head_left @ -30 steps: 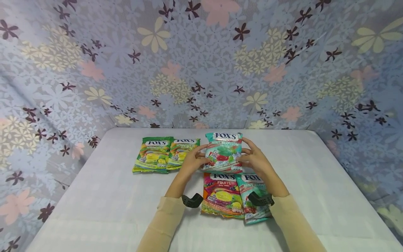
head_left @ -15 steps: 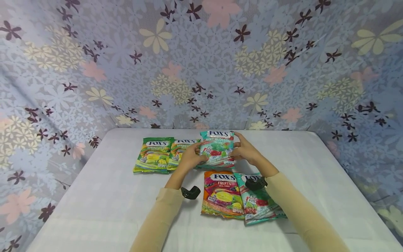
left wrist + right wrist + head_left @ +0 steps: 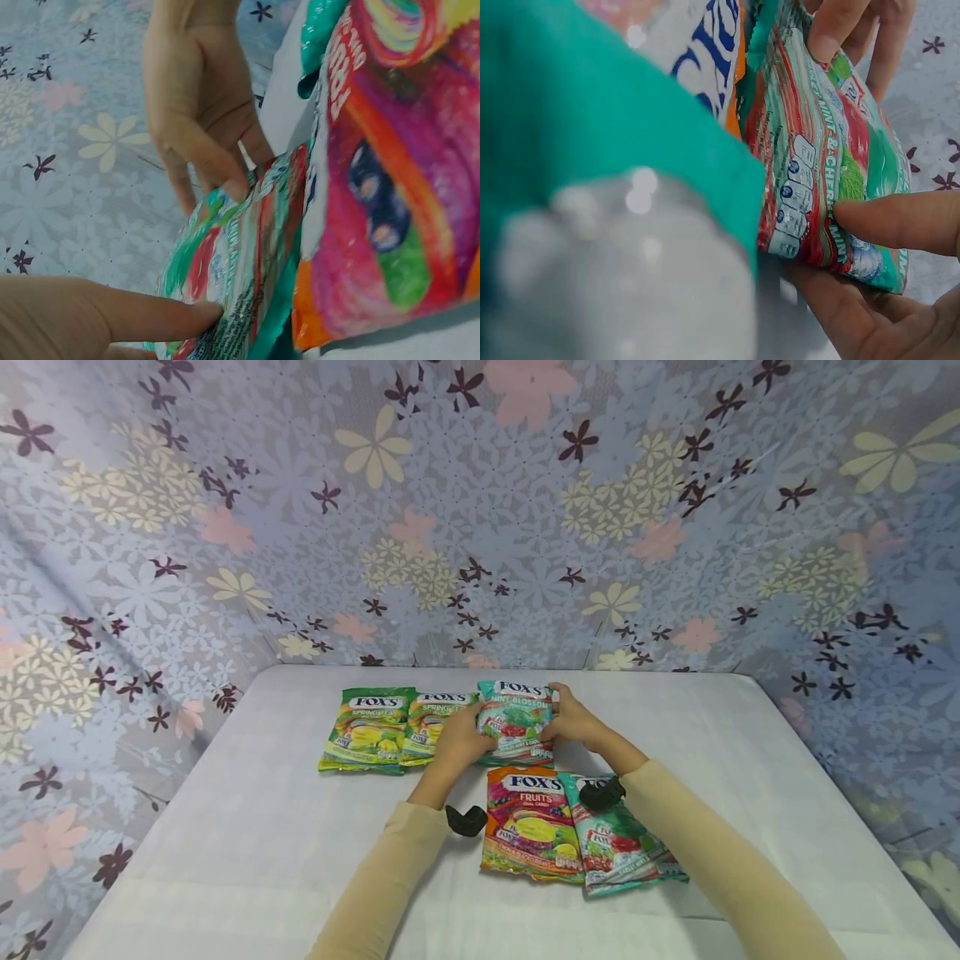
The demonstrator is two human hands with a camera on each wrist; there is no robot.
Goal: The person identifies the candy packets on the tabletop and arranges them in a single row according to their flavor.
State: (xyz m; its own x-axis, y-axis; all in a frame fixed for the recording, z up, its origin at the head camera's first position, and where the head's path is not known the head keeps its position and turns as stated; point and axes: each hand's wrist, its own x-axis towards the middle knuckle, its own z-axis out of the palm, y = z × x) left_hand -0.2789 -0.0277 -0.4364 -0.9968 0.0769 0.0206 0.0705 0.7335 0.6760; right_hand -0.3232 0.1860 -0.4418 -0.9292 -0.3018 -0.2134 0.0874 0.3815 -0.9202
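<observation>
A teal Mint Blossom candy bag (image 3: pixel 517 720) is held by its two sides at the back middle of the table. My left hand (image 3: pixel 459 742) grips its left side, thumb on the printed front, and partly hides the Spring Tea bag behind it. My right hand (image 3: pixel 573 720) grips the right side; in the right wrist view its thumb presses the front while other fingers go underneath. Just nearer lies a red and orange Fruits candy bag (image 3: pixel 531 827). A second Mint Blossom bag (image 3: pixel 618 847) lies to its right, partly under my right wrist.
Two green Spring Tea candy bags (image 3: pixel 367 731) lie side by side at the back left, the right one (image 3: pixel 423 727) close to my left hand. The white table (image 3: pixel 247 843) ends at a flowered cloth wall (image 3: pixel 480 527).
Both hands have carried the held Mint Blossom bag a little to the left, next to the Spring Tea bags, and then lowered it slightly. The other bags lie as before.
</observation>
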